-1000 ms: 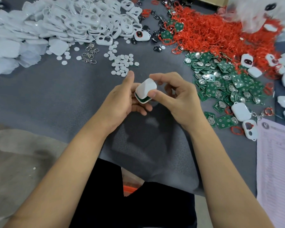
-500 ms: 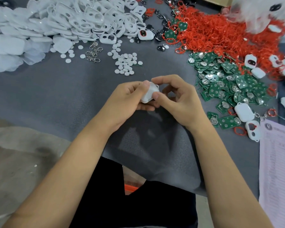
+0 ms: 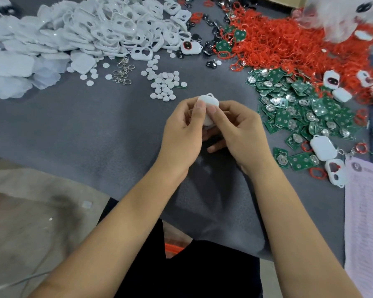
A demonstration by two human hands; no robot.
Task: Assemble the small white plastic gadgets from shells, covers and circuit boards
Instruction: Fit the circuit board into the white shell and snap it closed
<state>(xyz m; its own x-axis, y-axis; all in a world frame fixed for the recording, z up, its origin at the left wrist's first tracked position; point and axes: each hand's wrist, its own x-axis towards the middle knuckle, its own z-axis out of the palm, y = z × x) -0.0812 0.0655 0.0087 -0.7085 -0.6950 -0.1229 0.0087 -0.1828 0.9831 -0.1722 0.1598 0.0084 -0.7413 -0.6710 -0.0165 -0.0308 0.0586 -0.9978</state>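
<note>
White gadget (image 3: 209,104) pinched between left hand (image 3: 182,134) and right hand (image 3: 241,130), thumbs on top

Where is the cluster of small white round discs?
In the head view, the small white round discs lie on the grey mat just beyond the left hand, right of the metal clasps.

Bare grey mat (image 3: 84,130) left of hands; circuit boards (image 3: 299,108) crowd right, white discs (image 3: 164,84) ahead.

Grey felt-covered table (image 3: 73,130); stained concrete floor (image 3: 30,222) below, lower left.
</note>
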